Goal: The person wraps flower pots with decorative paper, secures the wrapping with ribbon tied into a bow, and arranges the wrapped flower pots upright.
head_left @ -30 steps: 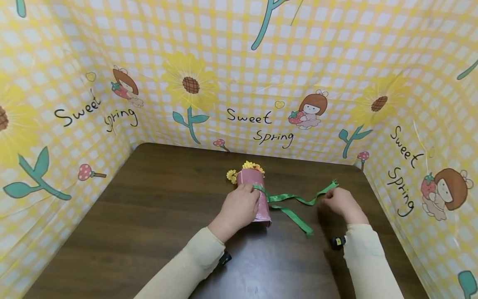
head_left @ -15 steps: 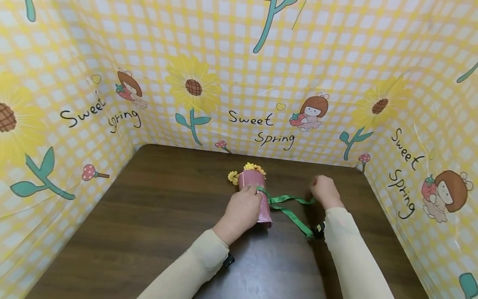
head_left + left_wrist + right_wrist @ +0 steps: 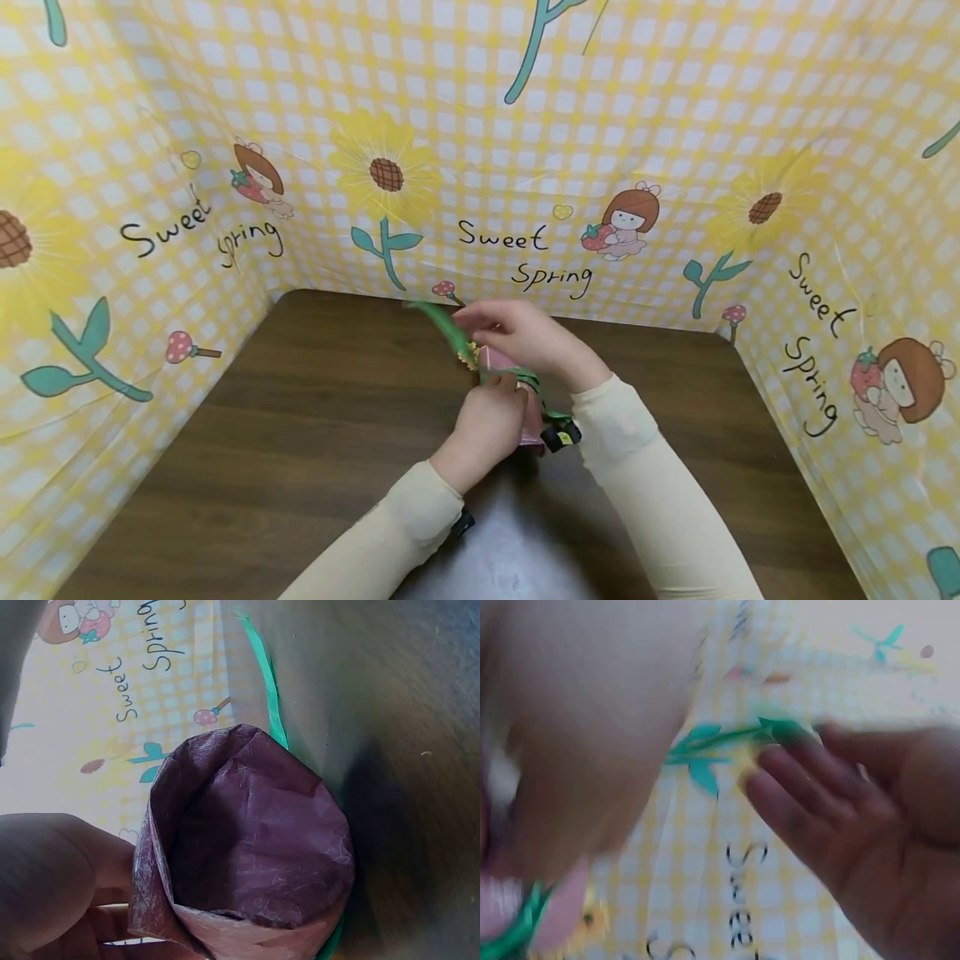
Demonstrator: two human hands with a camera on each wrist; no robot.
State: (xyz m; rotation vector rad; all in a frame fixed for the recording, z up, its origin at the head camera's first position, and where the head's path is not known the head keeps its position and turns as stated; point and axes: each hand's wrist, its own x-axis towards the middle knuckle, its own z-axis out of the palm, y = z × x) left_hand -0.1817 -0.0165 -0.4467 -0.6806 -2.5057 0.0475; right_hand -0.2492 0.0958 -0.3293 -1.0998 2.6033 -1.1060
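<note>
A bouquet in a pink wrapper [image 3: 532,421] lies on the table with small yellow flowers [image 3: 468,357] at its far end. My left hand [image 3: 487,425] grips the wrapper from the left. The left wrist view looks into the wrapper's hollow near end [image 3: 259,832]. Green ribbon [image 3: 528,377] crosses the wrapper under the left fingers, and one blurred ribbon tail [image 3: 444,327] flies out to the far left. Over the flowers, my right hand [image 3: 528,337] has its fingers loosely extended near that tail, apparently not pinching it; the right wrist view is blurred there.
The dark wooden table [image 3: 300,442] is walled by a yellow checked cloth [image 3: 480,150] at the back and sides. Another ribbon tail [image 3: 268,682] trails over the table beyond the wrapper. The right forearm [image 3: 660,483] reaches across the bouquet's right side.
My right hand has swept left from the right side of the table to above the bouquet, bringing one ribbon tail over to the left. The left hand keeps its grip in place.
</note>
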